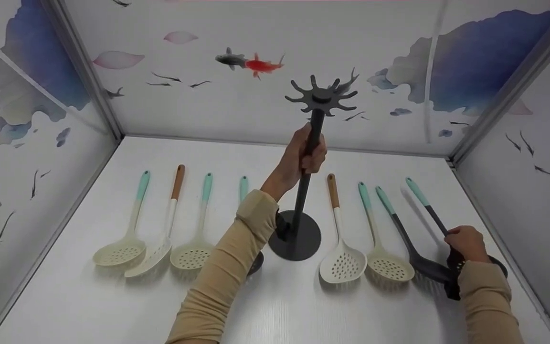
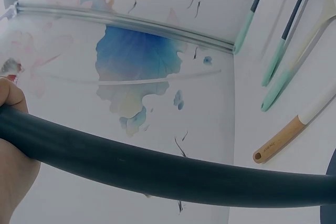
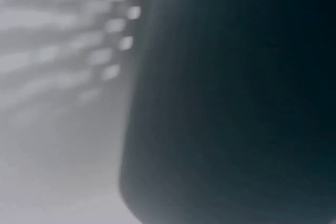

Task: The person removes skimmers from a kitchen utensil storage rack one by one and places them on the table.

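In the head view my left hand (image 1: 296, 160) grips the upright pole (image 1: 302, 193) of a black utensil stand. Spread hooks crown its top (image 1: 322, 97), and a round base (image 1: 308, 246) is at the bottom. The left wrist view shows the pole (image 2: 157, 167) crossing close up beside part of the hand (image 2: 16, 166). Far to the right, my right hand (image 1: 467, 241) pinches the lower handle of a black slotted skimmer with a mint grip (image 1: 417, 192); hand and sleeve partly hide its head. Its dark head (image 3: 226, 103) fills much of the blurred right wrist view.
Left of the stand lie cream slotted skimmers (image 1: 192, 256), a white wood-handled utensil (image 1: 148, 263) and a mint-handled one (image 1: 243, 186) partly behind my sleeve. On its right are a white slotted skimmer (image 1: 344, 265), a cream one (image 1: 389, 267) and a black-headed utensil (image 1: 428, 266). Patterned walls enclose the white table.
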A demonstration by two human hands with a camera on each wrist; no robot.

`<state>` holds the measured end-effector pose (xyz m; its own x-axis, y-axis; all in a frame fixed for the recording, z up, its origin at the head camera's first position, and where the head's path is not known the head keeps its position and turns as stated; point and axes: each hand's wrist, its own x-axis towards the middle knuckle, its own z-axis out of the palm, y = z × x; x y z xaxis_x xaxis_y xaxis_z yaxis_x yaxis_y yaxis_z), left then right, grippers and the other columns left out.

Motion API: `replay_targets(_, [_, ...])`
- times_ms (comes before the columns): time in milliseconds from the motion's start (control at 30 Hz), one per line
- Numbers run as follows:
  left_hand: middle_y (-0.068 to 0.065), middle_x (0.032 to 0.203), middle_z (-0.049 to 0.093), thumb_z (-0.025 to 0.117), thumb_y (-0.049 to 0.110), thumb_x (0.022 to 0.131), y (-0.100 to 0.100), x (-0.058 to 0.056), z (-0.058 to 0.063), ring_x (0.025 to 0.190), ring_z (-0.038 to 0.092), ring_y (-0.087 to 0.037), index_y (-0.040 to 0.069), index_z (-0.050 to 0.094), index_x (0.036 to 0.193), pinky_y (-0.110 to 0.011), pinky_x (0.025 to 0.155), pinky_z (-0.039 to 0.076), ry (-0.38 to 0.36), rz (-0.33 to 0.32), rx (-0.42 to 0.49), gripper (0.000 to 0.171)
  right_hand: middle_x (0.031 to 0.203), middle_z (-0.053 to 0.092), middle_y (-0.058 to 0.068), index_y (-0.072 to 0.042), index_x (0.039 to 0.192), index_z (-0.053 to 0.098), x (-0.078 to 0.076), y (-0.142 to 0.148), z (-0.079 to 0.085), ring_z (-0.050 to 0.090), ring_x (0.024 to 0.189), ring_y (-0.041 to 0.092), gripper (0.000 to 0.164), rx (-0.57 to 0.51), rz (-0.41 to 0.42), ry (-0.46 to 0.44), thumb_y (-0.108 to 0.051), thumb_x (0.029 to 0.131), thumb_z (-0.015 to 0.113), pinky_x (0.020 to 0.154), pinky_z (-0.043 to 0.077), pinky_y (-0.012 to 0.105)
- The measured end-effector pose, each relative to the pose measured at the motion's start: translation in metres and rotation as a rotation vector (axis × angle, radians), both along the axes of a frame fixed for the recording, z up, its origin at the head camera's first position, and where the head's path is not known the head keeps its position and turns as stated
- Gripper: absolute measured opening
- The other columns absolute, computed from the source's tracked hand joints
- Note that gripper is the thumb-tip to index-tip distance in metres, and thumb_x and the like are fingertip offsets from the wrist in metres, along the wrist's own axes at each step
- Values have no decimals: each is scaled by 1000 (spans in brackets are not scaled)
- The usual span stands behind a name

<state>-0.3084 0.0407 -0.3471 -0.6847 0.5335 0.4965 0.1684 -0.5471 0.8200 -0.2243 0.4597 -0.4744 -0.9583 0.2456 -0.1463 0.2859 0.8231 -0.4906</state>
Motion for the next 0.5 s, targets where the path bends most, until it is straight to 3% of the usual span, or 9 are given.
replay_targets(167, [11,46,33,40,74,81,0,-1,-2,40,25,-9,20,42,60,-24,39,20,11,28,-19,57,90,53,31,18,101,44,0,1,-3,52,80,37,30,-50,47,-57,-4,81,48,63,41,32])
replay_targets(267, [12,47,33,40,74,81,1,-1,-2,40,25,-9,20,42,60,-25,39,20,9,28,-22,57,88,56,30,22,104,48,2,1,-7,54,77,31,33,-52,67,-96,-4,83,44,60,41,29])
replay_targets(400, [12,48,32,40,72,83,2,-1,-3,41,25,-10,20,42,61,-25,39,21,13,13,-14,56,101,58,34,17,111,56,4,3,-10,56,81,30,39,-56,68,-155,-8,85,43,62,43,28])
replay_targets(500, [12,48,32,40,72,83,2,-1,-3,41,25,-10,20,43,61,-25,39,21,19,11,-11,56,112,53,37,16,114,56,3,6,-11,54,91,39,40,-39,102,-183,-11,86,45,71,47,35])
